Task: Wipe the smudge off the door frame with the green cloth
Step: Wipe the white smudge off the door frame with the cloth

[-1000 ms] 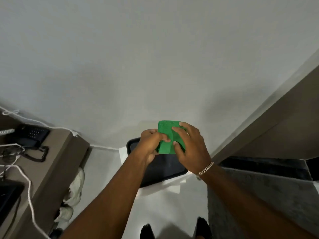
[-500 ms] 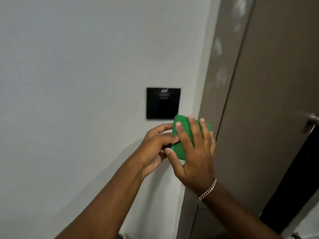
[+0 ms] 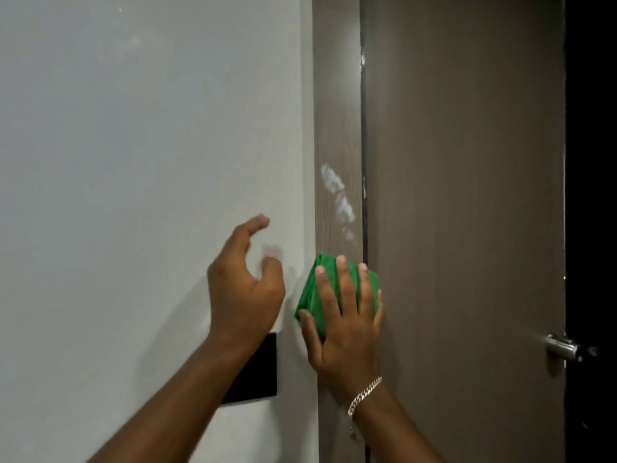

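A white smudge [image 3: 338, 198] runs in patches down the brown door frame [image 3: 337, 111]. Just below it, my right hand [image 3: 347, 325] presses the folded green cloth [image 3: 317, 289] flat against the frame, fingers spread over it. The cloth's top edge sits a short way under the lowest patch of the smudge. My left hand [image 3: 245, 289] hovers in front of the white wall to the left of the cloth, fingers curled and apart, holding nothing.
A black wall panel [image 3: 263, 372] is mounted on the white wall [image 3: 133, 162], partly hidden behind my left wrist. The brown door [image 3: 467, 195] stands right of the frame, with a metal handle [image 3: 564, 349] at its right edge and a dark gap beyond.
My view rose from the floor to the door frame. Both hands held the cloth before; now my left hand has let go and my right hand presses the cloth on the frame.
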Tool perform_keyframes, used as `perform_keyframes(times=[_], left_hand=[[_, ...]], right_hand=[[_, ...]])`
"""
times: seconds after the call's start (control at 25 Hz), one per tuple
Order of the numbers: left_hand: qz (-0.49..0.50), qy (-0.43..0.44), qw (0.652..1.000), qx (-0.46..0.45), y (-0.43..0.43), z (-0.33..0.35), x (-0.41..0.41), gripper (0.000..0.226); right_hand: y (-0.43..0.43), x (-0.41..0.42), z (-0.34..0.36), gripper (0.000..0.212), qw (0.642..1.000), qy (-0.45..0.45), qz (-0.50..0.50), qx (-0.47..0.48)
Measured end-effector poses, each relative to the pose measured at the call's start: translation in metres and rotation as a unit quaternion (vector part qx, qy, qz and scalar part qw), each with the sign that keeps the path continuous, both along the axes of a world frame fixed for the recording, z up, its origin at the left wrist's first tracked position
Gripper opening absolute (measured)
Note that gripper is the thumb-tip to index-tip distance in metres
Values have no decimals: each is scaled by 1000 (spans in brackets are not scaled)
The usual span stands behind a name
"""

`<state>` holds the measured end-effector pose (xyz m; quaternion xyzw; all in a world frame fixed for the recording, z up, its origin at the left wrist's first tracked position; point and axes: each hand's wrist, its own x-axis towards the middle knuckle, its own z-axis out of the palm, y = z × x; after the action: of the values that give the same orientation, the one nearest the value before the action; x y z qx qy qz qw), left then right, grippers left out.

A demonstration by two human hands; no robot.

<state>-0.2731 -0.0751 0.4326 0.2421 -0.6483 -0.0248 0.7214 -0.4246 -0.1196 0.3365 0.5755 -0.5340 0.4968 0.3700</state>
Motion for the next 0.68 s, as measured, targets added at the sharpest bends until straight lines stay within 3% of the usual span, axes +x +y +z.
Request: perform_keyframes(times=[0.08,0.2,0.32,0.48,0.68], left_hand=[[144,-109,981,-73,-21,15,20,55],[289,-245,924,-54,-53,28,48,74],[386,-312,867,-52,-79,27,61,81],[457,-321,826,-78,-92,22,61,83],[468,-310,822,-99,-97,24,62,81]], right_hand=[[-4,-4,-16,66,1000,16,3,-26],[-12,-1,8,65,998,-15,-14,-53],[-20,8,26,66,997,-23,-15,-66],[-16,-15,1,67,993,75,1,-89],[-19,9,52,61,993,-1,-5,-115]])
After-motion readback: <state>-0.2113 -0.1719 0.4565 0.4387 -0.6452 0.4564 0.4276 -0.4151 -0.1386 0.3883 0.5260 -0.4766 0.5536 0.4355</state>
